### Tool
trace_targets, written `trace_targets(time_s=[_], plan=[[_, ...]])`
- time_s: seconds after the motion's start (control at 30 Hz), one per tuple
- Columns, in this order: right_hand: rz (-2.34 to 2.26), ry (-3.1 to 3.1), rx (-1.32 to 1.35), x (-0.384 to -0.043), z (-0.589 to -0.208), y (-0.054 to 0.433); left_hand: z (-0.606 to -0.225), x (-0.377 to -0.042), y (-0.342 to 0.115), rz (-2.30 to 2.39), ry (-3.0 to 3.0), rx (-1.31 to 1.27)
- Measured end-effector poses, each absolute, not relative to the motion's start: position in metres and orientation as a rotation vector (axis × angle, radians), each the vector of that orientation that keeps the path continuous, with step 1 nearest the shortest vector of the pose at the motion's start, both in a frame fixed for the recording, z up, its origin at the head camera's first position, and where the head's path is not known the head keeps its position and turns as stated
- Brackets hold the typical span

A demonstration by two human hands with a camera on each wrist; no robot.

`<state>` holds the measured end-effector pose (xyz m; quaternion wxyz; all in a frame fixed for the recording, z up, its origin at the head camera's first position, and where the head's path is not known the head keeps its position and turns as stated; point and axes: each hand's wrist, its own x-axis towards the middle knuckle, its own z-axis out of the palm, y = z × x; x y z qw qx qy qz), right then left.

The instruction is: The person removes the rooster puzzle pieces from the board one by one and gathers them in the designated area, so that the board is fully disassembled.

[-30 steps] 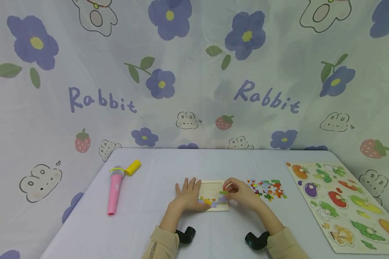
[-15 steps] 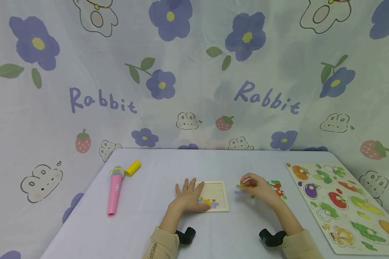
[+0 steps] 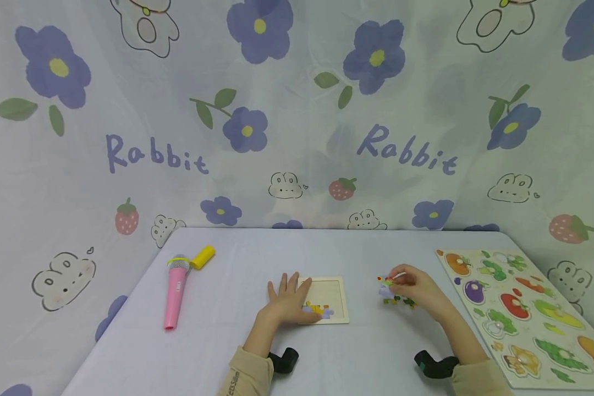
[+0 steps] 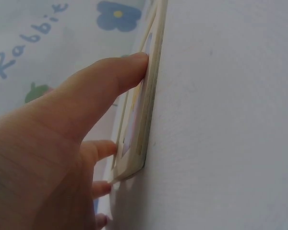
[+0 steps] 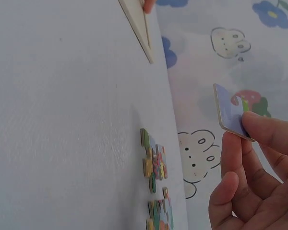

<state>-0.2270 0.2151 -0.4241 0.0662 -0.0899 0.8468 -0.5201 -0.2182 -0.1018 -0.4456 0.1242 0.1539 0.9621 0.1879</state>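
My left hand (image 3: pixel 286 302) lies with fingers spread over the left side of a small wooden puzzle tray (image 3: pixel 334 290). In the left wrist view its thumb (image 4: pixel 117 74) presses on the tray's near rim. Several joined pieces (image 3: pixel 322 310), yellow and lavender, sit along the tray's bottom edge. To the right, my right hand (image 3: pixel 418 286) pinches a lavender puzzle piece (image 5: pixel 230 110) with some green on it, between thumb and fingers, raised above the table. Below that hand lie loose colourful puzzle pieces (image 5: pixel 156 163), partly hidden by it in the head view.
A pink toy microphone (image 3: pixel 176 294) and a yellow cylinder-like piece (image 3: pixel 203 256) lie at the left. On the right is a large vegetable peg board (image 3: pixel 529 329). Black devices (image 3: pixel 284 360) are strapped at both wrists. A patterned curtain (image 3: pixel 307 137) hangs behind the table.
My right hand has moved right, from over the tray to above the loose pieces, carrying the lavender puzzle piece. My left hand stays on the tray.
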Motion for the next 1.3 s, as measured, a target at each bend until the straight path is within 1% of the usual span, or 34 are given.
trace_targets(time_s=[0.8, 1.3], plan=[[-1.445, 2.598, -0.062, -0.216, -0.424, 0.260, -0.445, -0.218, -0.103, 0.550, 2.816, 0.463], [-1.272, 2.562, -0.015, -0.209, -0.425, 0.280, -0.449, -0.221, -0.102, 0.550, 2.812, 0.456]])
